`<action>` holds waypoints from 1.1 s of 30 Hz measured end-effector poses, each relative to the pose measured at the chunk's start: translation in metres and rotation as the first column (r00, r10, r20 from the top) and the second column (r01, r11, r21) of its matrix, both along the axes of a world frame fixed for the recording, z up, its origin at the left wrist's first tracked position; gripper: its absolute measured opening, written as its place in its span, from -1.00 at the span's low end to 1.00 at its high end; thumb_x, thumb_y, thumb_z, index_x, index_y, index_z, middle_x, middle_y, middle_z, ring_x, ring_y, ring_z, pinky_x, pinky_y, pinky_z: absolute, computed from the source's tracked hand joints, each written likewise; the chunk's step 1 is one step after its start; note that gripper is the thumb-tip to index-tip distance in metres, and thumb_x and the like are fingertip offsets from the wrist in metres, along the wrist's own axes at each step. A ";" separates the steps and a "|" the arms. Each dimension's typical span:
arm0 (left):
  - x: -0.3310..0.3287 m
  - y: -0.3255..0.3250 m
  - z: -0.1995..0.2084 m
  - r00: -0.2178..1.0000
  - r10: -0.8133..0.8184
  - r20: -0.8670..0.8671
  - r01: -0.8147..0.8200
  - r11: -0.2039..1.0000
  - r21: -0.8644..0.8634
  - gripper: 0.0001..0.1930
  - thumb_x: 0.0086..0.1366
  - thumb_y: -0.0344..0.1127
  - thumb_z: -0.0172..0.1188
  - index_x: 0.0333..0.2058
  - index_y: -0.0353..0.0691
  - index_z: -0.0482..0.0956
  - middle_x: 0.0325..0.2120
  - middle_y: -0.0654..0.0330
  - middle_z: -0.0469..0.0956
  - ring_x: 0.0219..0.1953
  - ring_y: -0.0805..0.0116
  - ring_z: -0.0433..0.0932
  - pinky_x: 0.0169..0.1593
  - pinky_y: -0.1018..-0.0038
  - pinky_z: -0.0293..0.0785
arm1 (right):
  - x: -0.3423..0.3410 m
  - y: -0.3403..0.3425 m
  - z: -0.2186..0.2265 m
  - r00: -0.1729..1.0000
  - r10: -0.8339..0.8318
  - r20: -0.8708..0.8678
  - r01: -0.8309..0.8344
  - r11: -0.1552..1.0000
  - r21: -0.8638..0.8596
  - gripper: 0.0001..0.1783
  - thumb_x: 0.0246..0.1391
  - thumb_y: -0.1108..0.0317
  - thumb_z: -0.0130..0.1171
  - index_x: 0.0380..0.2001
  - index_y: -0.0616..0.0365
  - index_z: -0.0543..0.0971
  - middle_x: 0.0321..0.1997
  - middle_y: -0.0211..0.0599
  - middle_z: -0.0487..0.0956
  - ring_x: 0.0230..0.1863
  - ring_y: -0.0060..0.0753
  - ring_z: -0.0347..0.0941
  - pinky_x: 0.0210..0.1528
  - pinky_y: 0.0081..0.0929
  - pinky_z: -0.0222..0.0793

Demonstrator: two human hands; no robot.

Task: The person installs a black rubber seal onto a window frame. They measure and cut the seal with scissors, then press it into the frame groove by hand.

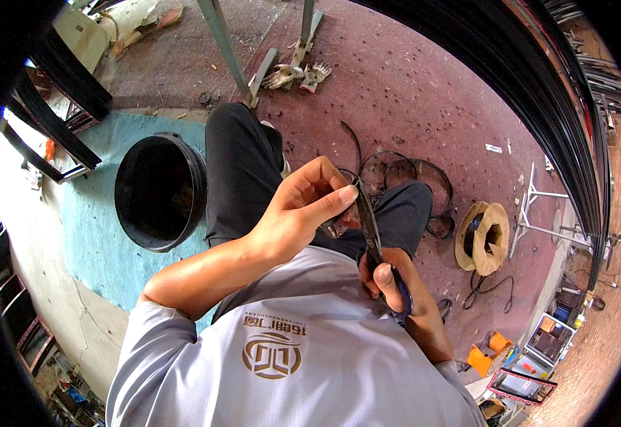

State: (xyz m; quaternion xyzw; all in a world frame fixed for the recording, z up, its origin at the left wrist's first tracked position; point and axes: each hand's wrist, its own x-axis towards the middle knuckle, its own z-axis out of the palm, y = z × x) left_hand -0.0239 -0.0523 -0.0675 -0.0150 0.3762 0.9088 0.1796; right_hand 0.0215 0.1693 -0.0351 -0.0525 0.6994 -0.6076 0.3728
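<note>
My left hand (309, 205) pinches a thin black strip (358, 148) between thumb and forefinger, in front of my lap. The fingers of my right hand (387, 269) are wrapped round the handles of dark scissors (371, 229). Their blades point up and away from me, and the tips lie right beside my left thumb. Whether the blades touch the strip, I cannot make out. Loose loops of black strip (451, 186) spread over the floor beyond my knees.
A black bucket (198, 188) stands left of my legs on a blue mat (97, 228). On the right is a spool (497, 215) with black strip wound on it. Work gloves (315, 75) lie ahead by metal legs (226, 46). Long black profiles (538, 92) fill the upper right.
</note>
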 end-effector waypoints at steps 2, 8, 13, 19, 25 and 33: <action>0.000 0.000 0.001 1.000 -0.003 -0.005 0.004 1.000 0.009 -0.86 0.44 -0.34 0.16 -0.29 -0.23 0.41 -0.39 0.29 0.50 -0.34 0.57 0.50 -0.14 0.50 0.57 | 0.000 0.000 0.003 1.000 -0.005 0.029 0.005 1.000 -0.023 -0.20 0.11 -0.53 -0.04 -0.53 0.11 0.40 -0.60 -0.65 0.28 -0.52 -0.70 0.15 -0.53 -0.58 0.02; -0.001 0.001 0.000 1.000 -0.013 -0.006 0.013 1.000 -0.007 -0.85 0.43 -0.33 0.17 -0.28 -0.22 0.41 -0.39 0.28 0.51 -0.33 0.54 0.52 -0.15 0.51 0.57 | 0.000 0.001 0.001 0.999 -0.015 0.048 0.017 0.999 -0.037 -0.19 0.11 -0.53 -0.04 -0.54 0.12 0.42 -0.62 -0.64 0.29 -0.55 -0.70 0.16 -0.55 -0.60 0.03; -0.002 0.000 0.000 1.000 -0.020 -0.005 0.020 1.000 -0.002 -0.85 0.42 -0.34 0.18 -0.28 -0.22 0.40 -0.36 0.28 0.50 -0.29 0.54 0.53 -0.12 0.48 0.60 | -0.001 -0.004 0.006 0.999 -0.012 0.033 0.009 0.998 0.064 -0.05 0.03 -0.66 -0.16 -0.62 0.17 0.40 -0.68 -0.52 0.30 -0.60 -0.61 0.22 -0.55 -0.59 0.07; -0.002 0.000 0.001 1.000 -0.030 0.003 0.030 1.000 0.006 -0.86 0.42 -0.35 0.18 -0.28 -0.22 0.41 -0.35 0.30 0.48 -0.28 0.54 0.53 -0.11 0.48 0.61 | 0.000 -0.003 0.003 1.000 -0.004 0.013 0.003 0.997 0.074 -0.06 0.04 -0.66 -0.17 -0.66 0.15 0.37 -0.71 -0.55 0.28 -0.63 -0.62 0.20 -0.58 -0.59 0.05; -0.004 0.001 0.000 0.999 -0.039 0.010 0.039 0.999 -0.008 -0.86 0.42 -0.35 0.18 -0.28 -0.22 0.40 -0.37 0.29 0.49 -0.31 0.54 0.53 -0.14 0.48 0.60 | 0.000 -0.006 0.005 1.000 -0.022 0.004 0.021 0.997 0.068 -0.06 0.04 -0.65 -0.17 -0.68 0.14 0.37 -0.72 -0.56 0.27 -0.65 -0.63 0.20 -0.60 -0.59 0.04; -0.006 -0.001 0.004 0.998 -0.059 0.003 0.059 0.998 0.024 -0.85 0.43 -0.39 0.14 -0.32 -0.19 0.34 -0.41 0.26 0.41 -0.35 0.42 0.48 -0.16 0.35 0.56 | 0.001 -0.002 -0.003 1.000 -0.014 -0.020 0.015 0.999 0.052 -0.08 0.04 -0.63 -0.11 -0.68 0.15 0.37 -0.73 -0.56 0.27 -0.67 -0.65 0.20 -0.63 -0.61 0.03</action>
